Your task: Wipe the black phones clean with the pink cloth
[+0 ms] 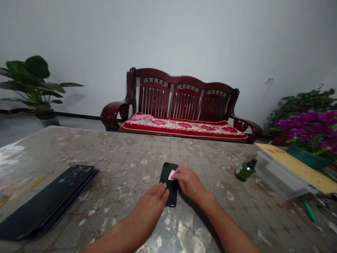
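Note:
A black phone (168, 171) lies flat on the patterned table (126, 154), a little ahead of me. My left hand (152, 203) rests on the table with its fingers stretched out, the fingertips pressing the phone's near left edge. My right hand (189, 183) is closed on a small pink pad (171, 174) and holds it against the phone's screen.
A stack of flat black folders (50, 198) lies at the left. A small green bottle (245, 170) lies on its side at the right, beside a clear plastic box (279, 179) under a yellow sheet. A green pen (309, 209) lies nearby. A wooden bench (179, 105) and plants stand beyond.

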The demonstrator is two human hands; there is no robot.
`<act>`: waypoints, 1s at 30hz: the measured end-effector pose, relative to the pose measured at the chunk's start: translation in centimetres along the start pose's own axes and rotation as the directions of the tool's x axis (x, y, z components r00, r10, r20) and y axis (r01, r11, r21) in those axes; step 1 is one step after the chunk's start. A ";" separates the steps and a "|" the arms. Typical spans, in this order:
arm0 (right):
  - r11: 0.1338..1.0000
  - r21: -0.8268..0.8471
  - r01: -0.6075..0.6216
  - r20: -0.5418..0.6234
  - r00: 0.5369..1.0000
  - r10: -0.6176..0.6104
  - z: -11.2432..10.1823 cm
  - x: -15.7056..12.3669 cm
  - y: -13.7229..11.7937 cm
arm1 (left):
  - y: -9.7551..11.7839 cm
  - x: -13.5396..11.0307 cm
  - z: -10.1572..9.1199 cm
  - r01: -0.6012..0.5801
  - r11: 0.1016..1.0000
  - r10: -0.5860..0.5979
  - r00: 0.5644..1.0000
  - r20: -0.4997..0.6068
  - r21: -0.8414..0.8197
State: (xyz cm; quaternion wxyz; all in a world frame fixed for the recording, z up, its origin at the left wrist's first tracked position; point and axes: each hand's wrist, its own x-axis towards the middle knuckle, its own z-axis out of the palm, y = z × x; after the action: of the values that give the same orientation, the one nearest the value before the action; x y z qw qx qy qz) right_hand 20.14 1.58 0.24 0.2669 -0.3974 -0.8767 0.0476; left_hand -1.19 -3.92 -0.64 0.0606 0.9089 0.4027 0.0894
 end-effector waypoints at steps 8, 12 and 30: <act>1.000 0.006 -0.023 -0.021 1.000 0.023 0.1 0.5 0.4 | 0.1 0.2 2.1 -0.052 0.990 0.051 0.999 0.008 0.127; 0.999 0.030 0.028 0.063 0.998 -0.030 -0.4 0.5 -0.3 | 0.2 0.3 1.9 -0.052 0.987 0.049 0.999 0.023 0.155; 0.942 -0.190 -0.275 0.125 0.945 0.301 -0.1 3.4 -0.9 | 1.0 0.3 0.1 -0.094 0.988 0.082 0.991 0.102 0.121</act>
State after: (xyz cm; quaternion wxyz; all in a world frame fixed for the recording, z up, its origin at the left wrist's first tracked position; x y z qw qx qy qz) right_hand 17.76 3.45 2.03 0.1542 -0.5381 -0.8276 0.0414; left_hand -0.25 -4.32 -0.56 0.0189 0.9311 0.3636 0.0224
